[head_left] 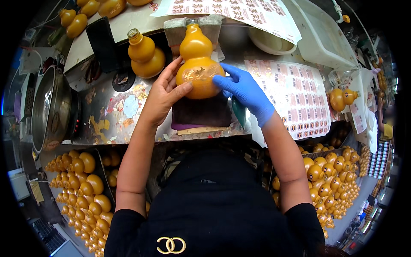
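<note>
Between my two hands lies a yellow gourd-shaped bottle, its neck pointing away from me on a folded cloth. A clear decal with dark characters shows on its lower bulb. My bare left hand grips the bulb's left side, thumb on the front. On the right side my blue-gloved right hand holds it, thumb by the decal's edge. Beneath the bottle's base is a dark pad at the bench's near edge. A second gourd bottle stands just left, its neck uncapped.
Printed decal sheets cover the bench's right side, with another sheet at the back. A metal pan sits on a cooker at left. A white tub is far right. Many gourd bottles fill crates below on both sides.
</note>
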Available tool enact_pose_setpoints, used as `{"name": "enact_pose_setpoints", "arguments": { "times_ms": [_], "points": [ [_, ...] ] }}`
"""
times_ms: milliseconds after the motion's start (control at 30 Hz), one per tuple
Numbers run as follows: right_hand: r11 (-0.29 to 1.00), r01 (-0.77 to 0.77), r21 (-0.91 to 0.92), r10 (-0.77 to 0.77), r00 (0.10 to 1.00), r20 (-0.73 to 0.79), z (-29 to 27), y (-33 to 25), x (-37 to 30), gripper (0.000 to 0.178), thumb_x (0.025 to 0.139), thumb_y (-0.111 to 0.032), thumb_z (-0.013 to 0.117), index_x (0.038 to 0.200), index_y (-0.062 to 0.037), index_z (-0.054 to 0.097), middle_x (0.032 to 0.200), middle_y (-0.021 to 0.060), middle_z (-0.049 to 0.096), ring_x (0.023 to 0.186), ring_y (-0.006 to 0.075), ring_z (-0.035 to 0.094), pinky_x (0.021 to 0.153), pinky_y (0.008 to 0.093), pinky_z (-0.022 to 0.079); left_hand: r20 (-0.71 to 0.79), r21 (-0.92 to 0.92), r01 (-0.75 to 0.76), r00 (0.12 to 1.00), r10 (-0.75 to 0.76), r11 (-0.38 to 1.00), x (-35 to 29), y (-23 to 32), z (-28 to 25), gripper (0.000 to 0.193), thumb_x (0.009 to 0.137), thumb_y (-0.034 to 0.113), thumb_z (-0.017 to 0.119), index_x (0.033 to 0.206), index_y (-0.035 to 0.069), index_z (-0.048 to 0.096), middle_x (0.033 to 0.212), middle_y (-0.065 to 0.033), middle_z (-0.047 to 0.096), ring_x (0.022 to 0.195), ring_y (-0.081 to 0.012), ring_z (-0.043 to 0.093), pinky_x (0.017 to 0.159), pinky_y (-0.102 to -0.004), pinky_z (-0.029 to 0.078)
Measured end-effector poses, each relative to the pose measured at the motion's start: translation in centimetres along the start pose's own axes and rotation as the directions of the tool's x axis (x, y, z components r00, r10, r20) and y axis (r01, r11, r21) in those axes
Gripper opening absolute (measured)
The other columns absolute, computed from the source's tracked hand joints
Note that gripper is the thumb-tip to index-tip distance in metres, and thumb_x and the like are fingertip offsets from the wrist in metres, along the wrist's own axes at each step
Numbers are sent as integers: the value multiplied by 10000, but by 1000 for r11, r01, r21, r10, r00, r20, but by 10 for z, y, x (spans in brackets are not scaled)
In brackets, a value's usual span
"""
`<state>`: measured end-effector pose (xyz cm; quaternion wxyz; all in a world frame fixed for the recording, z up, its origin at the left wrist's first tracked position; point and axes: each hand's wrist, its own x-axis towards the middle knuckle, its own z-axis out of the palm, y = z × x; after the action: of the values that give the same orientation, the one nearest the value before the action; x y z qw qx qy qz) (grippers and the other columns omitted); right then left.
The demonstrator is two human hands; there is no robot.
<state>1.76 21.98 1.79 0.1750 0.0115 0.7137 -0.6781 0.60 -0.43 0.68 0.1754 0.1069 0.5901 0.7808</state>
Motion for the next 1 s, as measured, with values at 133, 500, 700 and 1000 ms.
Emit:
{"name": "enact_pose_setpoints", "arguments": {
  "times_ms": [133, 500, 700, 1000],
  "points": [
    [999, 24, 27, -24, 1000, 12, -2, 4, 2, 635, 813, -417, 719, 1292, -37, 548, 678, -56, 507, 607, 28, 457, 575, 179, 389, -1, -12, 0, 1000, 0, 1000, 0, -3, -2, 823, 832, 186, 724, 1452, -43, 233, 1454, -176, 346, 1328, -244, 386, 1088, -332, 312],
    [999, 28, 28, -28, 999, 23, 0, 12, -1, 642, 816, -391, 728, 1321, -49, 527, 684, -55, 506, 633, 32, 464, 612, 188, 406, -5, -9, 0, 1000, 0, 1000, -3, -5, 0, 814, 827, 158, 728, 1449, -46, 244, 1402, -161, 413, 1272, -213, 444, 1054, -316, 360],
    [1000, 15, 22, -15, 1000, 17, -1, 13, -2, 661, 800, -363, 753, 1336, -58, 516, 682, -59, 501, 633, 26, 451, 612, 186, 398, 6, 14, -18, 1000, 18, 1000, -5, -4, 1, 806, 827, 143, 725, 1447, -49, 247, 1394, -157, 418, 1262, -206, 450, 1050, -314, 365],
    [996, 88, -23, -89, 995, -34, 4, 15, 1, 652, 812, -347, 744, 1337, -42, 507, 651, -82, 440, 590, 11, 374, 557, 173, 337, -35, 58, -31, 999, 33, 998, -3, -6, 3, 786, 839, 204, 728, 1436, -42, 279, 1367, -154, 451, 1238, -204, 476, 1034, -310, 381]
  ]
}}
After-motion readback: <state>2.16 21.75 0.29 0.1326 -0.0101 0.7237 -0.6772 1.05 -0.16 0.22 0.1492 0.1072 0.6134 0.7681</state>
